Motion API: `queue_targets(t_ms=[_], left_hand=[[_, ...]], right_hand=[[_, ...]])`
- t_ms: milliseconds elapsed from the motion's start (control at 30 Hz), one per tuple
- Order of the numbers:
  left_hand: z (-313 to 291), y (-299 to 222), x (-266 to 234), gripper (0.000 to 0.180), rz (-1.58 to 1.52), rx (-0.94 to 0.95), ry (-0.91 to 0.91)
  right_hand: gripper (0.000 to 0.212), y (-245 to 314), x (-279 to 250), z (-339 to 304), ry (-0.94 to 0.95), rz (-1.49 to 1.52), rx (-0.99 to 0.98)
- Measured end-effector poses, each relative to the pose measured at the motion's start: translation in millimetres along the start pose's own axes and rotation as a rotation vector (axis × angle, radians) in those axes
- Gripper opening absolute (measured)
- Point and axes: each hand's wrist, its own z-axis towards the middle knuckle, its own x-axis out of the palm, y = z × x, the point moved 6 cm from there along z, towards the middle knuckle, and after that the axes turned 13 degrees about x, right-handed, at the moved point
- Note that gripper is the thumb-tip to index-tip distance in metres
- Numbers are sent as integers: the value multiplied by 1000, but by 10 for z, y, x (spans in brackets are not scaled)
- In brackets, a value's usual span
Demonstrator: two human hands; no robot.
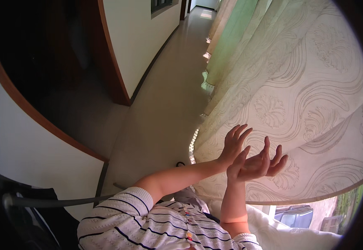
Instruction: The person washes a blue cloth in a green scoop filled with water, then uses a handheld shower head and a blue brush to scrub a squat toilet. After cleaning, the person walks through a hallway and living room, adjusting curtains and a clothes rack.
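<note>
Both my hands are raised in front of a long cream curtain (302,104) with wavy lines and leaf-like patterns. My left hand (232,146) reaches across from the left, its fingers stretched and apart with nothing in them. Just right of it, my right hand (256,166) is turned up with the fingers spread and slightly bent, also holding nothing. The right thumb overlaps the left hand's edge in view; whether they touch, I cannot tell. Nor can I tell whether either hand touches the curtain cloth.
A corridor floor (160,108) runs ahead between the curtains and a pale wall (142,37). At left is a dark doorway with a brown frame (110,62). A grey curved tube (60,202) lies at lower left, and white cloth (281,233) at lower right.
</note>
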Motion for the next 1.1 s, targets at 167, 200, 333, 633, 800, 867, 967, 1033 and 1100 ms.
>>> queue_targets(t_ms=[167, 200, 333, 633, 800, 867, 967, 1033, 1100], left_hand=[[-124, 2435, -21, 88, 429, -499, 747], [-87, 2902, -298, 90, 513, -537, 765], [-348, 4500, -1797, 96, 492, -895, 630], [-19, 7392, -3716, 102, 722, -1412, 284], [2305, 8875, -2797, 78, 748, -643, 529], [3294, 9287, -2199, 74, 676, -352, 536], [4468, 10005, -1599, 80, 530, -75, 530], [4982, 10620, -1352, 81, 543, -30, 539], [5280, 11309, -1171, 84, 545, -100, 569]], right_hand=[[58, -1566, 2535, -695, 726, -544, 428], [62, -1731, 2987, -764, 788, -425, 531], [78, -2039, 4563, -984, 1042, -229, 660], [46, -3663, 7161, -1893, 1376, -420, 5], [55, -4883, 8049, -1684, 1356, -578, 246], [61, -5510, 8243, -1542, 1355, -712, 496], [63, -6294, 8677, -1549, 1248, -883, 738], [66, -6786, 9069, -1550, 1224, -932, 841], [65, -7311, 9699, -1686, 1278, -905, 902]])
